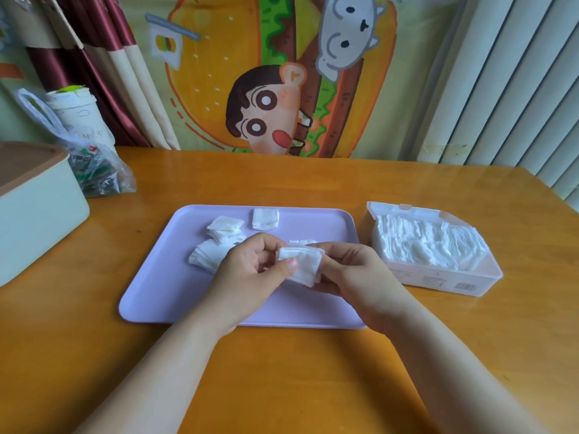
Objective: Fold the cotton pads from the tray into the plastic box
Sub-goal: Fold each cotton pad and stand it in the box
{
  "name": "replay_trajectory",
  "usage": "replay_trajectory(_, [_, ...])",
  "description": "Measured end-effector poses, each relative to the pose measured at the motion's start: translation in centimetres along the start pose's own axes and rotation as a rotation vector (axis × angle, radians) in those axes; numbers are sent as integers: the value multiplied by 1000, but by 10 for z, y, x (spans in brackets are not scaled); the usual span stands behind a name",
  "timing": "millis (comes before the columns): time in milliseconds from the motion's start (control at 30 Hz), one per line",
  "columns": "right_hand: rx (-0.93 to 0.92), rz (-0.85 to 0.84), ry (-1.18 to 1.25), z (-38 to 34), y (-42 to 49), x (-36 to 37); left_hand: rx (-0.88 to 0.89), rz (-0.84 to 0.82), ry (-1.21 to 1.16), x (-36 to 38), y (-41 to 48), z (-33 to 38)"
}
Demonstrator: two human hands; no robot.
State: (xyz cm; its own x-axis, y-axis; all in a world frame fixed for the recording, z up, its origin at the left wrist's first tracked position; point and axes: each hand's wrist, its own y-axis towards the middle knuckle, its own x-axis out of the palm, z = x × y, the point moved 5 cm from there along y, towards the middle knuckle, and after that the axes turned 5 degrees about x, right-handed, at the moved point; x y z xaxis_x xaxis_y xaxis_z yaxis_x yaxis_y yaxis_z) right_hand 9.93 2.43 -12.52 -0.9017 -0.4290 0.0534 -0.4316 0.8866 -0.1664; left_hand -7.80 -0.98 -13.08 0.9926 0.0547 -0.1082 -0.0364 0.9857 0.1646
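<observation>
1. Presently the step in hand looks like the fold itself: a single cotton pad [302, 266] is held up over the centre of the lavender tray [282, 311], clear of its surface, in the middle of the frame.
2. The left hand [250, 270] pinches the pad's left edge, with the thumb laid on top and the fingers curled behind.
3. The right hand [354, 277] grips the pad's right side from underneath. Its fingertips are mostly hidden by the pad, though the curl round it is plain enough.
4. The pad appears partly doubled, with a layered edge showing at the top. Whether the fold is finished I cannot tell.
5. The next move probably calls for pressing the crease flat between both thumbs. The pad would then be carried to the right of the frame and slipped in on edge beside those already packed.
6. The tray holds a loose heap of pads [216, 245] in its upper left part, just beyond the left hand, and a lone pad [265, 218] near the far rim. Something white also peeps out behind the hands.
7. The plastic box [438, 281] sits open just right of the tray. It is nearly full of stacked pads [423, 245], with a little room at its near right corner.
</observation>
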Motion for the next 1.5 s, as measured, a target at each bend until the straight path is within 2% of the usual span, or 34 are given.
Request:
replay_trajectory(300, [0, -77, -22, 0, -1, 4, -22, 88, -51, 1, 2, -5])
replay_trajectory(433, [38, -132, 45, 0, -1, 5, -39, 152, -54, 2, 2, -5])
replay_trajectory(533, [-13, -136, -18, -3, -4, 8, -43, 130, -18, 1, 2, -3])
replay_trajectory(600, [-37, 23, -50, 1, 0, 2, -7, 147, 144, -6, 3, -5])
replay_trajectory(667, [-35, 214, -24, 6, 3, -9, 60, 197, 500, -18, 5, -5])
replay_trajectory(733, [-36, 332, 2, 8, 5, -17, 80, 160, 767, -22, 5, -9])
replay_trajectory(867, [-42, 397, 37, 8, 5, -22, -45, 62, 897, -19, 3, -19])
replay_trajectory(1133, [4, 425, 44, 15, 9, -30, -153, 90, 460, -15, 3, -22])
replay_trajectory(1333, [35, 401, 58, 17, 11, -30, -74, 149, 322, -12, 1, -15])
replay_trajectory(1433, [42, 353, 30, 16, 11, -30, -58, 137, -10, -10, -1, -1])
replay_trajectory(1500, [60, 246, 39, 16, 10, -25, -59, 93, -179, -5, -2, 5])
